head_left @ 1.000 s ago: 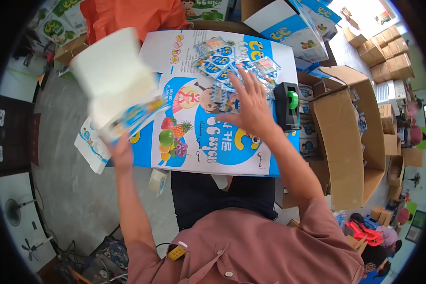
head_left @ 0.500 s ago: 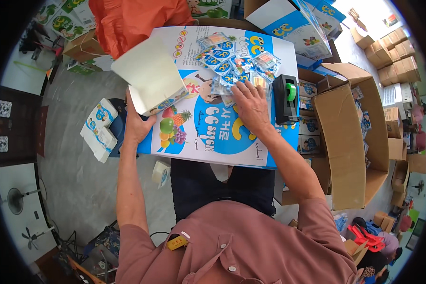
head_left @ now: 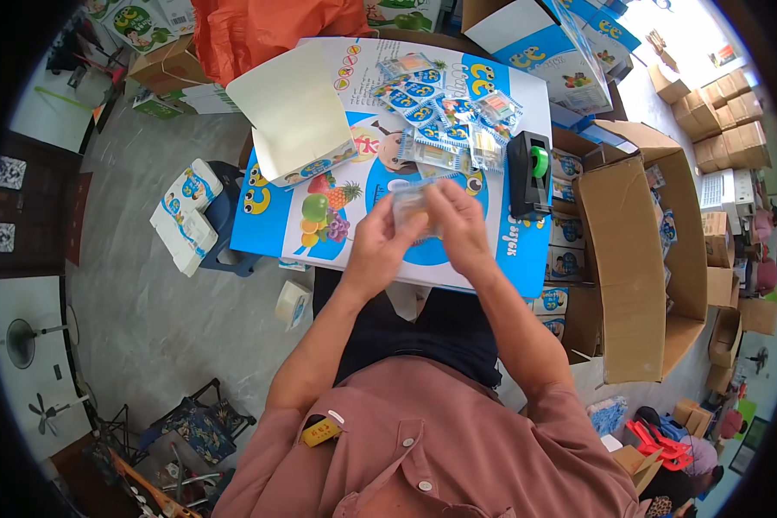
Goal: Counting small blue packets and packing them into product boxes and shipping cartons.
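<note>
Over a large printed carton (head_left: 263,233), we see the left hand (head_left: 380,249) and the right hand (head_left: 457,229), fingers curled in, together pinching one small clear packet (head_left: 411,205), while a heap of packets (head_left: 432,108) lies loose beside a tape dispenser (head_left: 529,177) and the white box (head_left: 295,108) stands open, none visible inside yet.

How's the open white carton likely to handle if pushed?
The open white carton is probably light for its size: its walls look like thin card. Its upright flap may wobble or bend, being tall and thin. It should slide rather than roll, being boxy on the flat printed box.
</note>
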`<state>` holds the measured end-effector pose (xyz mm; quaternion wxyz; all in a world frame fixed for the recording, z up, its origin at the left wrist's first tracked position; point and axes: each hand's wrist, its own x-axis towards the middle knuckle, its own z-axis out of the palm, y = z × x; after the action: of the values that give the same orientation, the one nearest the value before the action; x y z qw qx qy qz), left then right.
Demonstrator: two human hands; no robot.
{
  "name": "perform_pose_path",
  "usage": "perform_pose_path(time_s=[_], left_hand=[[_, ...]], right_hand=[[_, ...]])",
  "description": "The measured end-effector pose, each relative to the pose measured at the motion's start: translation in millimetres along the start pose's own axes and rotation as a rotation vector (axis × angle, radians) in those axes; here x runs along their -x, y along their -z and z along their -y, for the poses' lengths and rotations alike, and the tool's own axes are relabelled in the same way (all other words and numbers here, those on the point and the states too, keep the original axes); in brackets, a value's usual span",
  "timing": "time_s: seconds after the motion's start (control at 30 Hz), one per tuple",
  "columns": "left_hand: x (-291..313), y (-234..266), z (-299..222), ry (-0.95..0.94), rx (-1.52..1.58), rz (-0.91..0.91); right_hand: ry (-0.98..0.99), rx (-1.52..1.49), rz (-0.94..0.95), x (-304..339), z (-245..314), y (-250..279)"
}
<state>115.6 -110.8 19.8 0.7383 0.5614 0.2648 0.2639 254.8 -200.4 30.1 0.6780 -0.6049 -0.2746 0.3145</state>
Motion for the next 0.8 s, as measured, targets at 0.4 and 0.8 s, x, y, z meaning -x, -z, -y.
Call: perform_pose_path(time_s=[0.4, 0.8], left_hand=[[-9.7, 14.0, 14.3, 0.235, 0.312, -0.097], [-6.3, 25.8, 19.2, 0.183, 0.464, -0.076]], right_hand=[[0.288, 1.414, 0.255, -122.7, 11.7, 52.3], [0.518, 1.199, 0.102, -82.1, 11.4, 47.4]])
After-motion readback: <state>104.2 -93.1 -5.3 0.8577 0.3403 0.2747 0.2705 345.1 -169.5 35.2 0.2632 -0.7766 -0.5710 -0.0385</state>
